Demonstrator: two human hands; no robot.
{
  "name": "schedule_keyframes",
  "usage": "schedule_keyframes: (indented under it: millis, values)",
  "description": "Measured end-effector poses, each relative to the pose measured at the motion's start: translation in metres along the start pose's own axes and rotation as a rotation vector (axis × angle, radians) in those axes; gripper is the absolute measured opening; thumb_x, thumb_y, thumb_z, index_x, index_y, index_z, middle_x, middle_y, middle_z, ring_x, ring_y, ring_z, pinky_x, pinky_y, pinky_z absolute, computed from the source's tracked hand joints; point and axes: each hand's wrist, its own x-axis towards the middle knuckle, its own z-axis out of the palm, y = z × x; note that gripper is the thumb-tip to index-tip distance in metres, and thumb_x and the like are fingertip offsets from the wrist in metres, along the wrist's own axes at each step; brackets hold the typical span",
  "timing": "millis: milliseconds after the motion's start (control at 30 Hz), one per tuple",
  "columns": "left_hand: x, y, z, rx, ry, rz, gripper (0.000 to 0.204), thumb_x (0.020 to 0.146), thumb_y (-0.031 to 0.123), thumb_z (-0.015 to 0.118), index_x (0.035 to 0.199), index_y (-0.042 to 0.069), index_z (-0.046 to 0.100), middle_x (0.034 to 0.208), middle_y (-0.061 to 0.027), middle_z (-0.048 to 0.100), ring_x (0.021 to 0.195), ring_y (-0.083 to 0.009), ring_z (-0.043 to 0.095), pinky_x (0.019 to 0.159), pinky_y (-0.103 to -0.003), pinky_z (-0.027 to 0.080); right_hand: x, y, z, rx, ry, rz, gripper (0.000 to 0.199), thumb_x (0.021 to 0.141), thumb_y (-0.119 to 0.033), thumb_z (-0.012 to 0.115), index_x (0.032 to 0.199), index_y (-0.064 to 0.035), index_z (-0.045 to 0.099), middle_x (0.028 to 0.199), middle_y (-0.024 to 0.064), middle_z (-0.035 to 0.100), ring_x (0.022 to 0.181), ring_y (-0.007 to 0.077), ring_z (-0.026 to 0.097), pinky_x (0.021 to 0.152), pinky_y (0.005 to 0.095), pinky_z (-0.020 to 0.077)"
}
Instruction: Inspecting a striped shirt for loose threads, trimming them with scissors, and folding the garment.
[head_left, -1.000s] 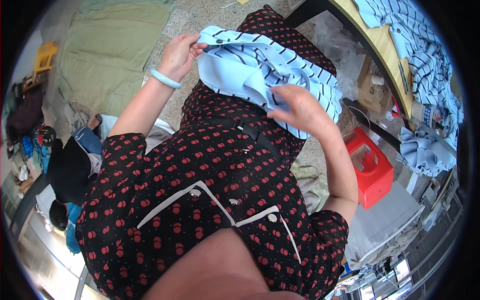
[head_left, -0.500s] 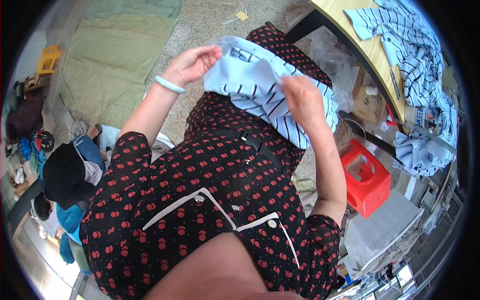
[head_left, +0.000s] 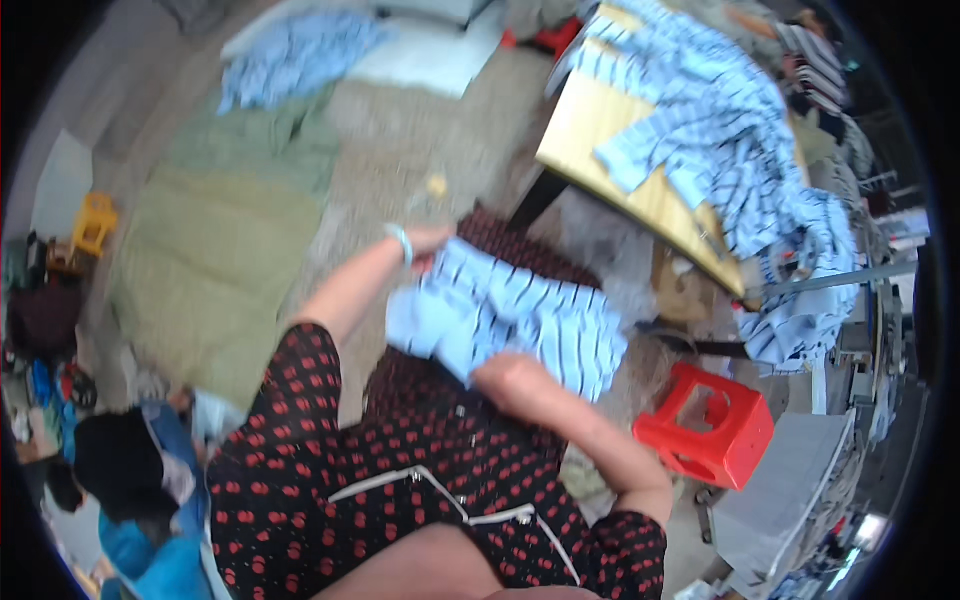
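Note:
A light blue garment with dark stripes (head_left: pixel 540 318) lies bunched across my lap, over a dark red-dotted skirt. At its far left edge my left hand (head_left: pixel 432 243), with a pale bangle (head_left: pixel 402 245) on the wrist, grips the cloth; its fingertips are partly hidden. My right hand (head_left: pixel 518 388) is closed on the garment's near edge, knuckles up. Between the two hands the cloth sags in loose folds. The picture is somewhat blurred, so the garment's kind cannot be told.
On the right stands a wooden table (head_left: pixel 582 118) heaped with similar striped cloth (head_left: pixel 715 130). A red plastic stool (head_left: pixel 735 437) is at my right. Green sheeting (head_left: pixel 215 280) covers the floor at left. More blue cloth (head_left: pixel 300 55) lies at the far left; another person (head_left: pixel 812 65) is far right.
My left hand has gone from beside the garment's edge to gripping it. The right hand has drawn nearer my body along the cloth. The view has tilted up, showing more of the table.

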Motion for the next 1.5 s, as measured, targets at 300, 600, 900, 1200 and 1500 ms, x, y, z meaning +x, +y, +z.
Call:
schedule_keyframes:
  millis: [300,600,900,1200,1500]
  values:
    - [-0.006,0.011,-0.018,-0.077,-0.191,-0.235,0.019,0.083,0.018,0.049,0.082,0.001,0.058,0.069,-0.0087,0.062,0.055,-0.0153,0.060,0.048,-0.024,0.051,0.013,0.022,-0.031,-0.010,0.160,-0.002,0.010,0.073,-0.013,0.050,0.068,-0.0039,0.051,0.063,0.0130,0.053,0.063,0.0318,0.054,0.054,0.0424,0.0419]
    - [-0.012,-0.056,-0.005,-0.659,-0.278,-0.040,0.007,0.075,0.000,0.058,0.082,0.003,0.057,0.071,-0.0075,0.060,0.060,-0.0151,0.058,0.056,-0.024,0.051,0.035,0.011,-0.040,0.025,0.226,-0.061,0.008,0.073,-0.012,0.051,0.071,-0.0041,0.053,0.065,0.0141,0.054,0.064,0.0323,0.054,0.056,0.0421,0.0425]
    - [-0.008,-0.035,-0.007,-0.786,-0.256,-0.138,0.036,0.084,0.035,0.048,0.073,0.001,0.051,0.061,-0.0106,0.058,0.048,-0.0186,0.058,0.046,-0.026,0.051,0.005,-0.028,-0.045,0.310,-0.121,-0.130,0.010,0.073,-0.006,0.055,0.082,-0.0021,0.058,0.074,0.0140,0.057,0.072,0.0315,0.055,0.064,0.0375,0.0434]
    - [-0.008,-0.051,-0.013,-0.801,-0.047,-0.199,0.010,0.078,0.009,0.049,0.075,-0.001,0.049,0.061,-0.0108,0.057,0.049,-0.0188,0.058,0.041,-0.028,0.051,-0.011,-0.022,-0.069,0.219,-0.062,0.042,0.010,0.072,-0.001,0.055,0.083,-0.0003,0.057,0.072,0.0145,0.057,0.071,0.0305,0.056,0.064,0.0359,0.0446]
    - [-0.052,-0.032,-0.028,-0.896,-0.158,-0.044,0.013,0.084,0.013,0.048,0.081,0.001,0.053,0.066,-0.0080,0.059,0.052,-0.0134,0.057,0.048,-0.024,0.051,0.003,0.022,-0.081,-0.045,0.361,0.193,0.013,0.077,-0.002,0.052,0.089,0.0003,0.056,0.080,0.0157,0.059,0.074,0.0296,0.058,0.065,0.0335,0.0450]
